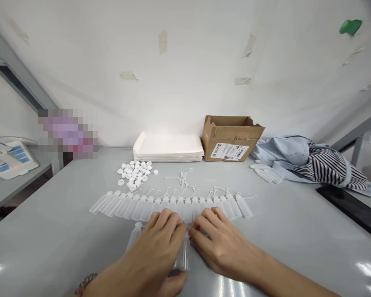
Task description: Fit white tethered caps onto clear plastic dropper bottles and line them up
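Note:
My left hand is wrapped round a translucent plastic bottle near the table's front, its fingers curled over the top. My right hand is closed, fingertips pinched together close to the upper end of that bottle; what they pinch is hidden. Another translucent bottle lies just left of my left hand, partly covered by it. Beyond both hands lies a curved row of translucent bottles, side by side, with thin white tubes sticking out of several necks.
White caps lie piled behind the row, beside loose white tubes. Against the wall are stacked white envelopes and a cardboard box. Right: several loose bottles, cloth and a black phone. A blue-keyed device stands left.

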{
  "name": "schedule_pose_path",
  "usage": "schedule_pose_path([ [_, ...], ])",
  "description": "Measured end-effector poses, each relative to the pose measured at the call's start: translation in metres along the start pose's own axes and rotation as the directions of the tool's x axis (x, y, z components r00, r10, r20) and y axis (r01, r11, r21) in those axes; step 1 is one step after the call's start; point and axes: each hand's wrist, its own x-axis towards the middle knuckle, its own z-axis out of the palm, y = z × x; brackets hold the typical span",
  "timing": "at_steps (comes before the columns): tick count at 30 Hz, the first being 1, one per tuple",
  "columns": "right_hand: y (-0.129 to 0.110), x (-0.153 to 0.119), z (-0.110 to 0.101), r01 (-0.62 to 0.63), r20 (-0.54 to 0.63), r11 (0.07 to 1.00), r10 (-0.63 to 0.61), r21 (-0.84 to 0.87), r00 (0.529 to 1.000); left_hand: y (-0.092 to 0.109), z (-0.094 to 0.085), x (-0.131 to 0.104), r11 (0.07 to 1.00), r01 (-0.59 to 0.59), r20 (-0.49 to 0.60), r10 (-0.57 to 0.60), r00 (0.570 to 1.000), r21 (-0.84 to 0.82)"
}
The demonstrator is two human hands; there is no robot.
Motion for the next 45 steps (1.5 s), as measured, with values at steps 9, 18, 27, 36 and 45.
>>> schedule_pose_path([
  [9, 0.044, 0.001, -0.034, -0.155, -0.176, 0.981, 0.173, 0.112, 0.969, -0.035, -0.028, 0.026, 0.99, -0.084, -0.286, 0.049, 0.957, -0.112],
  [18, 0.137, -0.036, -0.057, -0.747, 0.021, 0.663, 0.748, -0.05, 0.663, -0.085, -0.035, 0.101, 0.984, -0.155, -0.259, 0.172, 0.951, 0.084],
  [27, 0.154, -0.066, -0.072, -0.814, 0.278, 0.578, 0.792, -0.052, 0.544, -0.088, -0.03, 0.108, 0.986, -0.165, -0.303, 0.169, 0.938, 0.039],
  [36, 0.181, -0.074, -0.069, -0.867, 0.058, 0.446, 0.894, -0.221, 0.444, -0.079, -0.042, 0.077, 0.92, 0.06, -0.599, -0.3, 0.743, -0.387],
  [45, 0.179, -0.069, -0.051, -0.887, 0.042, 0.419, 0.907, -0.196, 0.419, -0.073, -0.044, 0.059, 0.849, 0.1, -0.627, -0.458, 0.63, -0.519],
])
